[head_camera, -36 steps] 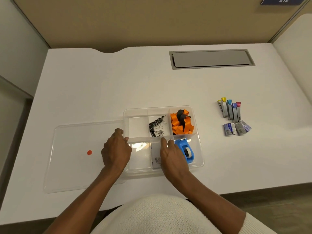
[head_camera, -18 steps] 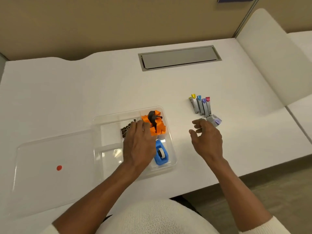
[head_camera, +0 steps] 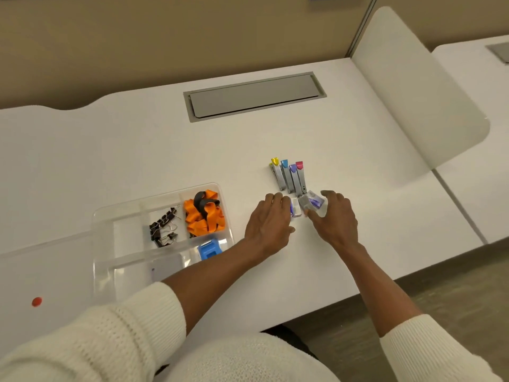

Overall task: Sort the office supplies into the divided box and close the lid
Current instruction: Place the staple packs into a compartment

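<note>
The clear divided box (head_camera: 95,244) sits at the left of the white desk, its lid (head_camera: 41,266) with a red dot lying flat beside it. Its compartments hold black binder clips (head_camera: 162,227), orange bands (head_camera: 203,215), a blue tape dispenser (head_camera: 209,250) and a white pad (head_camera: 165,267). Right of the box lie several mini staplers (head_camera: 289,176) with coloured ends. Just below them are small staple boxes (head_camera: 305,205). My left hand (head_camera: 268,221) rests palm down with its fingertips against the left staple box. My right hand (head_camera: 334,216) has thumb and fingers around the right staple boxes.
A grey cable hatch (head_camera: 253,96) is set into the desk at the back. A white rounded partition panel (head_camera: 418,92) stands at the right, with another desk beyond it. The desk's front edge runs close below my right forearm.
Both hands left the divided box and moved right to the staple boxes. The view shifted right, so the box and lid now sit further left.
</note>
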Motion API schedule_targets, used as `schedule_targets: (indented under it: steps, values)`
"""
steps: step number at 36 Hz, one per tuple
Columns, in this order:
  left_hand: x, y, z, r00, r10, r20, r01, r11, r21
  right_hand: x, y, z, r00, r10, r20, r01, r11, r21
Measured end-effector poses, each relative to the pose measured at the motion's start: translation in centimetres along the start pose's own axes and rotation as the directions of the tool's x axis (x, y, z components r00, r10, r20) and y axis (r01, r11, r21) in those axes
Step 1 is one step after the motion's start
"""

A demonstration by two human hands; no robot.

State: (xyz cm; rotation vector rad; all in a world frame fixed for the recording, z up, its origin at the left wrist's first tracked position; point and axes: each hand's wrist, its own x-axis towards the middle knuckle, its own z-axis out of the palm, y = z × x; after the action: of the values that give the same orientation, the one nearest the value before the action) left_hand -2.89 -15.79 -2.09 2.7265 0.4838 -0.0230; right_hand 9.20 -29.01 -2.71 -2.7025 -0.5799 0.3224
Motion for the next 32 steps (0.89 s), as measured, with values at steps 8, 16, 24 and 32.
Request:
schedule_targets:
  steps: [8,16,24,32]
  values:
    - [2.7,0.8,2.2,0.999,0.021,0.034,-0.021,1.000,-0.015,2.2,1.0,0.9,0.995,-0.087,0.054,0.084,0.995,0.061]
    - [4.3,0.7,3.2,0.999,0.037,0.033,-0.038,0.999,0.015,2.7,0.2,1.6,0.997,-0.067,0.042,0.063,0.995,0.083]
    - [3.7,0.7,3.2,0.998,-0.003,0.066,0.006,0.999,-0.050,2.2,-0.4,2.2,0.990,0.058,0.130,-0.082,0.978,0.193]
    - [0.3,-0.2,1.1,0.998,-0.053,0.016,0.055,0.982,-0.179,-1.3,-1.2,1.3,0.966,0.076,0.245,-0.203,0.812,0.548]
